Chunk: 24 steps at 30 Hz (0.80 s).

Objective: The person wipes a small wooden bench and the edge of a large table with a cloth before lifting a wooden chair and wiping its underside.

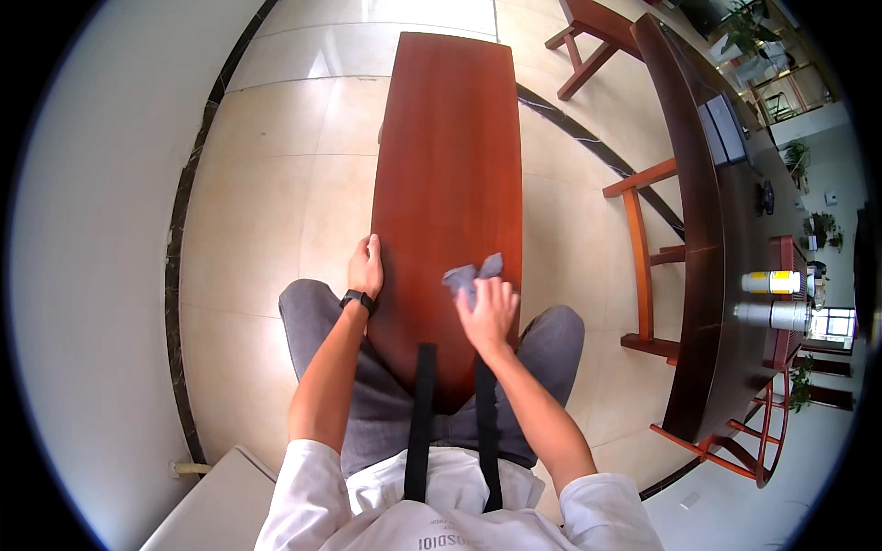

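A long reddish-brown wooden bench (448,158) stretches away in front of me, its near end between my knees. My left hand (366,267) rests against the bench's left edge, the thumb on the rim; what its fingers do below the edge is hidden. On that wrist sits a black watch. My right hand (488,310) presses a crumpled grey cloth (463,279) on the bench top, near the right edge. The hand is slightly blurred. Two black straps hang over my lap and the bench's near end.
On the right stands a dark wooden table (696,227) bearing a laptop (723,129), a white bottle with a yellow label (772,282) and a slatted tray. Wooden chair and bench legs (641,268) stand beside it. A white wall (103,206) lies left, a white cabinet (213,510) lower left.
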### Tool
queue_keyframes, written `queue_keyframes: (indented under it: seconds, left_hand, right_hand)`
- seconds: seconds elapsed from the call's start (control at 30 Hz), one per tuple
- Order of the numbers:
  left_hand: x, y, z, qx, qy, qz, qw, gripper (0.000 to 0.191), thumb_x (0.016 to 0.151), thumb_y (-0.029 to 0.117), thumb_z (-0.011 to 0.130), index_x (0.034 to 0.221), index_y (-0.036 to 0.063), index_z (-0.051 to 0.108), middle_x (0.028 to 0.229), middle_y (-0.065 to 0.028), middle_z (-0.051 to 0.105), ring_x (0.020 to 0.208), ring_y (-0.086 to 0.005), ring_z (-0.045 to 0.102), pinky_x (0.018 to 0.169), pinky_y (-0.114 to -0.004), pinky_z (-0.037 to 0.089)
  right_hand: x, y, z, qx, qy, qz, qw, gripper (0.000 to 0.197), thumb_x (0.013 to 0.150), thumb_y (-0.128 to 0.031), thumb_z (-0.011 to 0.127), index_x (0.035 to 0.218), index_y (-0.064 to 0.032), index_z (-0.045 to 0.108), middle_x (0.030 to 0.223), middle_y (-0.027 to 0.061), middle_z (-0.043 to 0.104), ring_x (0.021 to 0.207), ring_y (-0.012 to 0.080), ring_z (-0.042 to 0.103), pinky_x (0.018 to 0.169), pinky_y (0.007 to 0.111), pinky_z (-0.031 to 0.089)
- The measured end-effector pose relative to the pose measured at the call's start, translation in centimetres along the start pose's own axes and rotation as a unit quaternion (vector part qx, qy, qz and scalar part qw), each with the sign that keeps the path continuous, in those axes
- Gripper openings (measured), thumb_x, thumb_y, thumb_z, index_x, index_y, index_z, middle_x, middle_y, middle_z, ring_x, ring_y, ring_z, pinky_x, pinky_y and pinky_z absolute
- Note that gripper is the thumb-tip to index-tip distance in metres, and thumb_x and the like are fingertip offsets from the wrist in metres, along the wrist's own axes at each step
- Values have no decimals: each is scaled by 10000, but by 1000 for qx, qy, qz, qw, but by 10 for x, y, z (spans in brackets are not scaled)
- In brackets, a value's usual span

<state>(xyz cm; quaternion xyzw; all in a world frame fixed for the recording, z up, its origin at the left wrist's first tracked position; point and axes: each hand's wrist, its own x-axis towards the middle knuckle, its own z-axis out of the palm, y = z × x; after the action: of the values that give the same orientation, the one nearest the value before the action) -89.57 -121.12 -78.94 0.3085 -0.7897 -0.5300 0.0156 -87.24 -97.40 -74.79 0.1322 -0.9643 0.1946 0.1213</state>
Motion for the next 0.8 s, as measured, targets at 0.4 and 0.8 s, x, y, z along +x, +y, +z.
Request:
queue_keyframes:
  seconds: [0.4, 0.8]
  left_hand:
    - [-53, -7, -14, -280, -30, -153, 947, 608, 992, 489, 249, 1247, 15, 532, 1075, -119, 618, 989, -189, 569, 914, -309, 421]
    - [-68, -26, -13, 20, -19, 5, 1000, 589, 984, 446, 343, 1357, -8, 370, 1297, -267, 502, 1237, -372, 465, 1011, -395, 367]
  right_hand:
    - [22, -109, 51, 120, -101, -169, 973, 312, 734, -174, 673, 1021, -106, 572, 934, 75, 518, 931, 258, 492, 775, 402, 372]
    - [80, -78, 56, 124, -33, -84, 988, 299, 750, -249, 732, 1000, -144, 607, 949, 59, 515, 932, 262, 498, 779, 416, 388]
